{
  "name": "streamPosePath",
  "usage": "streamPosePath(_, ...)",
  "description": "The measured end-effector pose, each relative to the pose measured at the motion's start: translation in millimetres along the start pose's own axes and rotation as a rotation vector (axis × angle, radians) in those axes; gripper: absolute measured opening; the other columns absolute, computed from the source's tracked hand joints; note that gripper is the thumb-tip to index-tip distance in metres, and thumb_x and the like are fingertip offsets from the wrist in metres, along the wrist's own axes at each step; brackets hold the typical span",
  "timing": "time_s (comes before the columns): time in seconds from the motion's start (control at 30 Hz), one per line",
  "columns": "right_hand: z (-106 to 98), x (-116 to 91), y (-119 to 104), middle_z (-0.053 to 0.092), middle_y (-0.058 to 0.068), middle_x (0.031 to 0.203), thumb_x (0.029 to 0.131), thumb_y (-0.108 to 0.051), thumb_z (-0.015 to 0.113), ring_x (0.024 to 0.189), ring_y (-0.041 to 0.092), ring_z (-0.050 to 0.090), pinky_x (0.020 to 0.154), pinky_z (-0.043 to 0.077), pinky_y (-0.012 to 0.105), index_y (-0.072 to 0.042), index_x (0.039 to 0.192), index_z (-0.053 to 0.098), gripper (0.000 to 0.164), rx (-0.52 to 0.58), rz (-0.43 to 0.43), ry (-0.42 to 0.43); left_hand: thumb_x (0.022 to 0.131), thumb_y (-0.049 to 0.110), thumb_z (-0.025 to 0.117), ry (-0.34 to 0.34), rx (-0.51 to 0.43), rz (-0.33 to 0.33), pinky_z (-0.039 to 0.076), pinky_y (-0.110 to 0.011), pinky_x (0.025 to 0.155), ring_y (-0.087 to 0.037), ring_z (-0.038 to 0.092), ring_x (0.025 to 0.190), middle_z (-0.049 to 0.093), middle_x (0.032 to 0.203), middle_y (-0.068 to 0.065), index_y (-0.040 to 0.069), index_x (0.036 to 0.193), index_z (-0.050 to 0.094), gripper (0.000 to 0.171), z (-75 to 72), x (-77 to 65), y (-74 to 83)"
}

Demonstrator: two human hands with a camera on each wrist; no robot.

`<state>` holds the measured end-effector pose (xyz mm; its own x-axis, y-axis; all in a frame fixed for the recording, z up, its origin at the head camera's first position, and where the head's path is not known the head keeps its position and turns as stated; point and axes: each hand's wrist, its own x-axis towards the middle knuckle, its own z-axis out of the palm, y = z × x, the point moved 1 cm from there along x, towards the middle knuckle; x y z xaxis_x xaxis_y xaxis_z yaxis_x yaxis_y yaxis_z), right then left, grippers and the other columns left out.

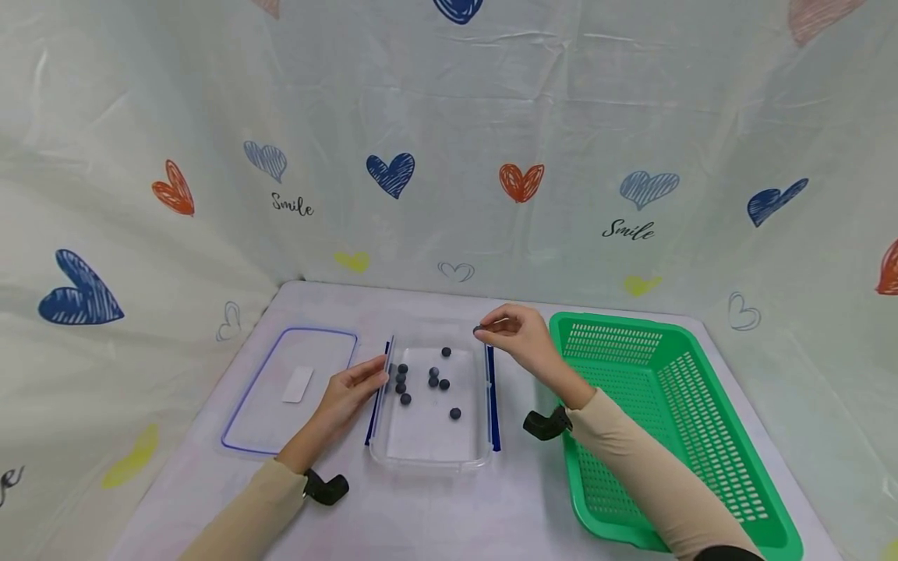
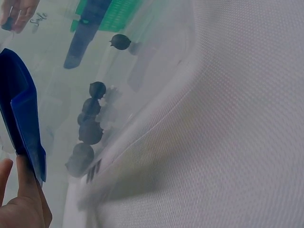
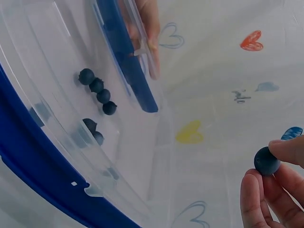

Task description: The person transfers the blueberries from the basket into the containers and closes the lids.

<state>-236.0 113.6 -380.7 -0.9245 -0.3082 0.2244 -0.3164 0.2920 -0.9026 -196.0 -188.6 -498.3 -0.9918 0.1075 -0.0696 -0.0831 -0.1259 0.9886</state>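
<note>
A clear plastic container (image 1: 429,458) with blue side latches stands on the table, holding several dark blueberries (image 1: 455,414). At its left side my left hand (image 1: 351,393) touches the latch and wall with fairly straight fingers; the left wrist view shows fingertips against the blue latch (image 2: 26,114). My right hand (image 1: 519,336) is raised over the container's far right corner. Between thumb and fingers it pinches one blueberry (image 3: 267,161), plainly seen in the right wrist view. Other blueberries (image 3: 96,85) lie in a row along the container's left side.
To the right sits a green perforated basket (image 1: 730,421), partly behind the right forearm. A clear lid with a blue rim (image 1: 242,397) lies flat at left, with a small white rectangle (image 1: 298,384) on it. Behind the table hangs a heart-printed sheet (image 1: 449,226).
</note>
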Motion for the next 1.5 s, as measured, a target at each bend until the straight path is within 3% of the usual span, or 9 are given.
streamPosePath(0.8, 37, 6, 6, 0.064, 0.004, 0.091, 0.077, -0.018, 0.076, 0.08, 0.017, 0.064, 0.067, 0.055, 0.032, -0.009, 0.089, 0.067, 0.017, 0.034, -0.014, -0.072, 0.086, 0.017, 0.066, 0.0, 0.001, 0.021, 0.041, -0.019, 0.094, -0.01, 0.049, 0.117, 0.046, 0.135, -0.014, 0.0, 0.132, 0.047, 0.052, 0.6, -0.7, -0.6)
streamPosePath(1.0, 44, 4, 6, 0.065, 0.009, 0.091, 0.076, -0.013, 0.076, 0.08, 0.02, 0.064, 0.068, 0.055, 0.03, -0.004, 0.089, 0.066, 0.019, 0.054, -0.013, -0.108, 0.087, 0.016, 0.065, -0.003, 0.01, 0.03, 0.041, -0.018, 0.093, -0.01, 0.049, 0.116, 0.045, 0.136, -0.016, -0.002, 0.132, 0.045, 0.053, 0.6, 0.3, -1.7)
streamPosePath(1.23, 48, -4, -18, 0.063, 0.021, 0.093, 0.078, -0.006, 0.072, 0.082, 0.031, 0.063, 0.067, 0.054, 0.028, 0.007, 0.093, 0.064, 0.021, 0.04, 0.0, -0.165, 0.085, 0.017, 0.067, -0.001, -0.003, 0.015, 0.041, -0.019, 0.095, -0.01, 0.049, 0.117, 0.047, 0.135, -0.011, 0.001, 0.132, 0.048, 0.053, 0.4, -1.1, -1.3)
streamPosePath(1.5, 54, -7, -24, 0.064, 0.021, 0.092, 0.077, -0.004, 0.072, 0.082, 0.033, 0.063, 0.069, 0.055, 0.027, 0.009, 0.093, 0.063, 0.022, 0.047, 0.015, -0.195, 0.085, 0.016, 0.066, -0.007, -0.021, 0.017, 0.04, -0.019, 0.095, -0.012, 0.047, 0.12, 0.046, 0.136, -0.012, -0.001, 0.132, 0.047, 0.053, 0.0, -0.5, -0.4)
